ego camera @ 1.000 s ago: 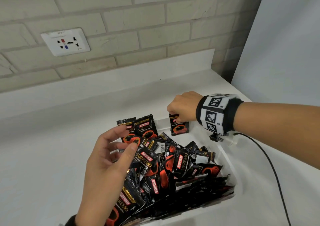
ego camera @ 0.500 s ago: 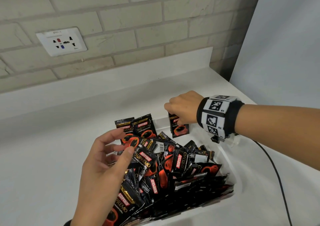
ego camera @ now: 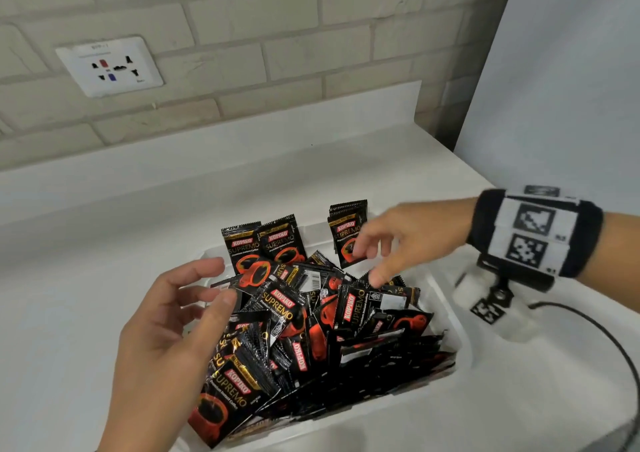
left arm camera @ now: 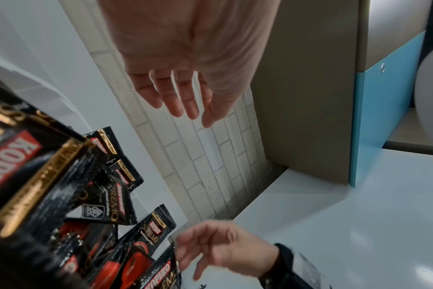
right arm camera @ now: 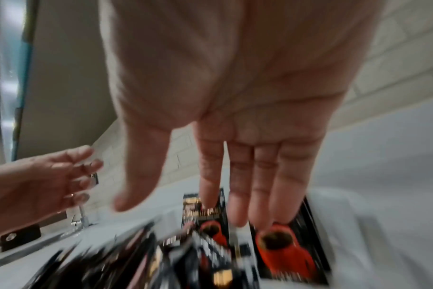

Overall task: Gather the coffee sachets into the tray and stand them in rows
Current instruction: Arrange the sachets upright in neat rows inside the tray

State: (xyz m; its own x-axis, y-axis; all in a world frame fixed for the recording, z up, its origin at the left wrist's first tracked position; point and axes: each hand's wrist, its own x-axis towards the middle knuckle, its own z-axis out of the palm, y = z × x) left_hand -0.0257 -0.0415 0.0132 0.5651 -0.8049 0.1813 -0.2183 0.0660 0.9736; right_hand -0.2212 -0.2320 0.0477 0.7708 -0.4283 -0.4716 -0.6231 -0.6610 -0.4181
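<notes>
Nearest, the left hand [ego camera: 162,327] hovers empty with fingers spread over the heap of black foil coffee sachets [ego camera: 311,330] in the white plastic tray [ego camera: 446,306]. Further back, the right hand [ego camera: 398,240], pinching an upright sachet [ego camera: 346,233] a second ago, has let go and opened, so that one now stands at the tray's far wall beside two others. Beyond lie the white counter [ego camera: 104,244] and pale brick wall [ego camera: 277,53].

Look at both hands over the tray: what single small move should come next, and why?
Probably the right hand should dip to pinch one loose sachet from the heap. Both hands hold nothing, the left hand open too; only a few upright sachets stand against the far wall of the tray, and the rest lie jumbled.
</notes>
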